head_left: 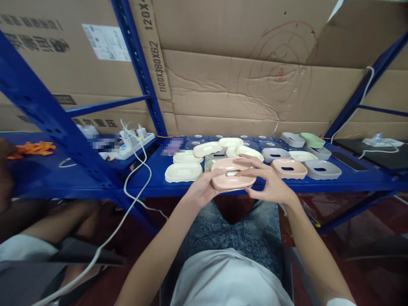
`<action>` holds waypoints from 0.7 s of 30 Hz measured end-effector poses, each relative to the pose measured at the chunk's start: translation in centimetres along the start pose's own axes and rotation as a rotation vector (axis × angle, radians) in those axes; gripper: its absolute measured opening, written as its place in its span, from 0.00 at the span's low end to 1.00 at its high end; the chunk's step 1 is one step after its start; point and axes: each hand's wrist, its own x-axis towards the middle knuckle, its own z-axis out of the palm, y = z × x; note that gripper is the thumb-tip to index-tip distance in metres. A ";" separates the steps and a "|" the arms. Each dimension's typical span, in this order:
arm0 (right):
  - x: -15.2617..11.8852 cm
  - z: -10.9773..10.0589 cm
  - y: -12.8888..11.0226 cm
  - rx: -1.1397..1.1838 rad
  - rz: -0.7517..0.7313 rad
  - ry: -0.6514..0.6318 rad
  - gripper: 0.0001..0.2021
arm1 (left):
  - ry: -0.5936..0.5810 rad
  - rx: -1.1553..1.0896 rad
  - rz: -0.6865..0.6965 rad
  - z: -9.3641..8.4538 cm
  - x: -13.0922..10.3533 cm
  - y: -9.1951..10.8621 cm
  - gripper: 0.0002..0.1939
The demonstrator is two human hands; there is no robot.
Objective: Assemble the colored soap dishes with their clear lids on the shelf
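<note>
A pink oval dish [234,182] is held between my two hands above the front edge of the blue table, a pale piece showing in its central opening. My left hand [205,187] grips its left end, and my right hand [269,180] has its fingers around the right end and over the top. Cream trays [184,172] lie left of and behind the dish. On the right are another pink dish [289,168] and a grey dish [323,169], both with openings in them.
More grey dishes and a green dish [312,140] stand at the back right. A blue post [105,165] rises on the left, with a white cable [140,195] hanging by it. Beyond are a power strip [127,148], orange pieces [35,148] and another person's legs [63,221].
</note>
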 end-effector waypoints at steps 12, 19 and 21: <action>0.2 1.8 1.0 0.206 0.188 0.301 0.29 | 0.123 0.035 0.116 0.1 0.1 -0.1 0.21; 1.2 4.8 1.0 0.499 0.604 0.440 0.30 | 0.223 0.074 0.165 -0.5 0.8 -0.7 0.23; 1.4 5.1 0.7 0.563 0.624 0.475 0.30 | 0.253 0.083 0.170 -0.7 1.0 -0.9 0.22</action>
